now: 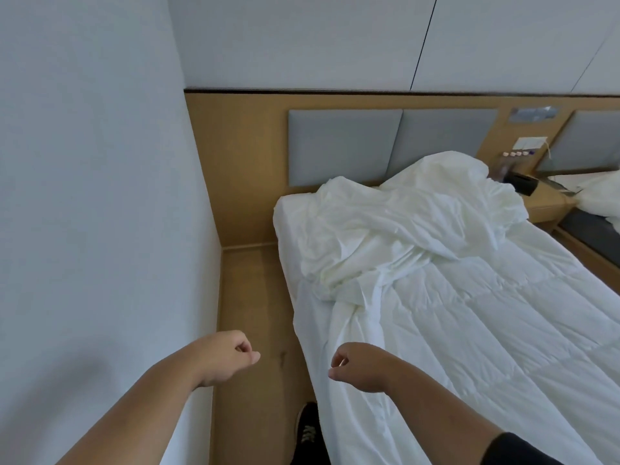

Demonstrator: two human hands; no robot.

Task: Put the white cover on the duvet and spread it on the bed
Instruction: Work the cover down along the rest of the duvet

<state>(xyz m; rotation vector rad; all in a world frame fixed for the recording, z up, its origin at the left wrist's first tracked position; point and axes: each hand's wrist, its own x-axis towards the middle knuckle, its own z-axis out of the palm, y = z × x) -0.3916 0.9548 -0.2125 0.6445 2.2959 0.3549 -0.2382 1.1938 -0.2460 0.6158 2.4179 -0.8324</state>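
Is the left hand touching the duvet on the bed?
Apart. The head view shows the left hand over bare floor, clear of the duvet.

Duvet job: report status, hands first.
Both hands empty, left hand and right hand loosely curled near the bed edge. Cover bunched at the head end on the duvet, not yet on. Nothing blocking.
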